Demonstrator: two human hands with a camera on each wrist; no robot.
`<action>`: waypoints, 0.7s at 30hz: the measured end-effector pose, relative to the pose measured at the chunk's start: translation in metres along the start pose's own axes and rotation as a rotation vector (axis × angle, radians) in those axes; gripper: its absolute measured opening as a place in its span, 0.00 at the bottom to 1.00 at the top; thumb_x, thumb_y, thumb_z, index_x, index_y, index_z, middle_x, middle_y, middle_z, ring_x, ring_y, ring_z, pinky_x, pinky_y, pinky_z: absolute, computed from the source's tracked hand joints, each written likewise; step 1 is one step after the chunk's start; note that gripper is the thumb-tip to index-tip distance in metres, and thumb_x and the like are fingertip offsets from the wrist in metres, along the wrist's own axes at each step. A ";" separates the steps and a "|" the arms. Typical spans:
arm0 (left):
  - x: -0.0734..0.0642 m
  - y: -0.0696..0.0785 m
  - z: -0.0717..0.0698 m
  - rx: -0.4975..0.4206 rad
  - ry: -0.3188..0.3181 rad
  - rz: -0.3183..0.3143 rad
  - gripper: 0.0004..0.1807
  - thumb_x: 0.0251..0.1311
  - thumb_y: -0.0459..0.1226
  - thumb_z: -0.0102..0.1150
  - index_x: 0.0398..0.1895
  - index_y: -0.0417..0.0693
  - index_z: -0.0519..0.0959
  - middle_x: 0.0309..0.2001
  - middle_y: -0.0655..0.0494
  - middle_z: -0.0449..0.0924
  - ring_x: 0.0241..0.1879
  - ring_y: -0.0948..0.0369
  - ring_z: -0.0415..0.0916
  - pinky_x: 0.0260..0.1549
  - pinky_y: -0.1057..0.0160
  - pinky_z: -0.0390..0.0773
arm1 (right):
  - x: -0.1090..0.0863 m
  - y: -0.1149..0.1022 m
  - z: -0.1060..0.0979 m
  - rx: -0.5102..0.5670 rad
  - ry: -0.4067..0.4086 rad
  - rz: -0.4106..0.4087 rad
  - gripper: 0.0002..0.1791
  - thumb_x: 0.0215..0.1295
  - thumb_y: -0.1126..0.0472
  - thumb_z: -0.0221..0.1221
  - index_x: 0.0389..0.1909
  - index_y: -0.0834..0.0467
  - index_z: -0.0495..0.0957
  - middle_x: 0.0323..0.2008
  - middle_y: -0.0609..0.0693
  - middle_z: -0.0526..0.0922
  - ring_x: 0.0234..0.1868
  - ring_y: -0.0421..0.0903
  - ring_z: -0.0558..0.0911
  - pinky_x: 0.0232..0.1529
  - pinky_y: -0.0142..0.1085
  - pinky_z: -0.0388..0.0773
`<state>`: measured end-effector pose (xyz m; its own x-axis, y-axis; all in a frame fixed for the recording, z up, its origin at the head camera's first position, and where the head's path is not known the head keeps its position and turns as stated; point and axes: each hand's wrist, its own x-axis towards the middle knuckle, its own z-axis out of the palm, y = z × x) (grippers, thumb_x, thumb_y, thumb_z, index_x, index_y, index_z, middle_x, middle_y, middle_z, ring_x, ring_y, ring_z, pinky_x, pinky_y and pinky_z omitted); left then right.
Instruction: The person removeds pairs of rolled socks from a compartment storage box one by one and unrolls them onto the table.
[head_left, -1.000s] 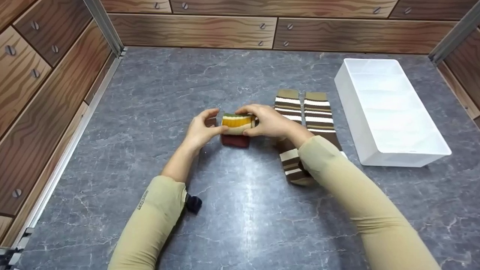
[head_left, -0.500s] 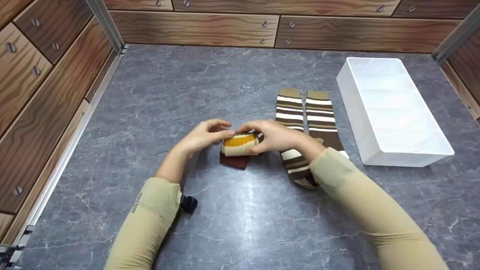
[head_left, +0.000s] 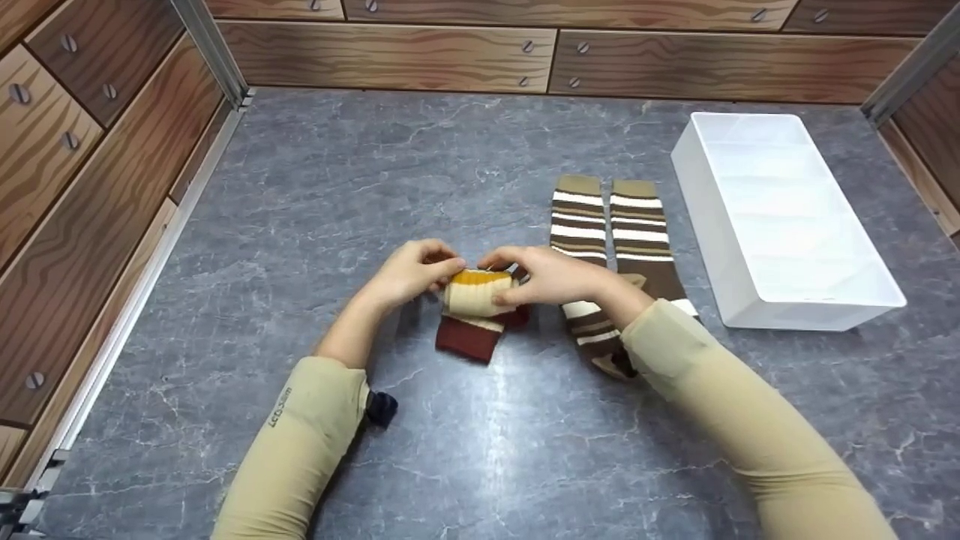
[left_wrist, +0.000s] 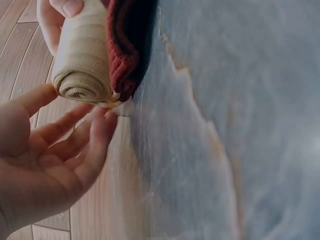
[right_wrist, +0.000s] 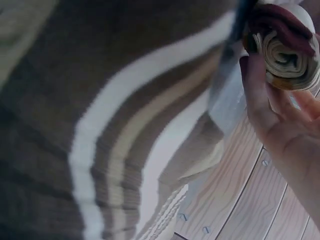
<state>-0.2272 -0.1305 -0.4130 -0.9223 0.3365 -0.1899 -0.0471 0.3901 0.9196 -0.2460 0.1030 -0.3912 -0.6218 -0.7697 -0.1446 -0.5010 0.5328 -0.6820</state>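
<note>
A pair of socks (head_left: pixel 476 298), rolled up, lies at mid-table; the roll is cream with a yellow band. A dark red flat end (head_left: pixel 466 339) sticks out toward the near side. My left hand (head_left: pixel 412 274) has thumb and fingertips at the roll's left end, as the left wrist view shows from the side. My right hand (head_left: pixel 555 276) grips the right end between thumb and fingers. The coiled layers (right_wrist: pixel 287 57) show in the right wrist view. Beneath my right forearm lie brown striped socks (head_left: pixel 641 234), flat and side by side, partly hidden.
A white divided box (head_left: pixel 712 247) stands on the right of the grey marbled table (head_left: pixel 360 165). Wood-patterned panels (head_left: pixel 390 58) border the table at the back and sides.
Both hands and the roll have come nearer to me. The roll has turned, showing more cream and less yellow, and more of the dark red end lies out flat.
</note>
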 end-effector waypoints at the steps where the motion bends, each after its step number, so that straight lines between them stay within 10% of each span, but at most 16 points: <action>1: 0.000 0.001 0.000 0.010 0.013 0.024 0.17 0.65 0.41 0.58 0.49 0.37 0.78 0.37 0.49 0.80 0.33 0.58 0.76 0.37 0.55 0.80 | 0.000 0.001 0.000 0.004 0.012 0.002 0.29 0.60 0.55 0.62 0.61 0.61 0.70 0.56 0.56 0.76 0.57 0.50 0.74 0.56 0.41 0.73; 21: 0.008 -0.007 -0.003 -0.015 -0.024 0.090 0.31 0.44 0.32 0.76 0.55 0.38 0.76 0.54 0.45 0.76 0.46 0.52 0.78 0.43 0.59 0.80 | 0.008 0.018 -0.005 0.207 0.174 0.011 0.21 0.65 0.59 0.60 0.55 0.66 0.75 0.53 0.59 0.79 0.53 0.53 0.77 0.56 0.47 0.72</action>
<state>-0.2357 -0.1327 -0.4205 -0.9136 0.3901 -0.1148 0.0294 0.3450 0.9381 -0.2631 0.1083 -0.4015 -0.7296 -0.6827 -0.0392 -0.3712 0.4435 -0.8158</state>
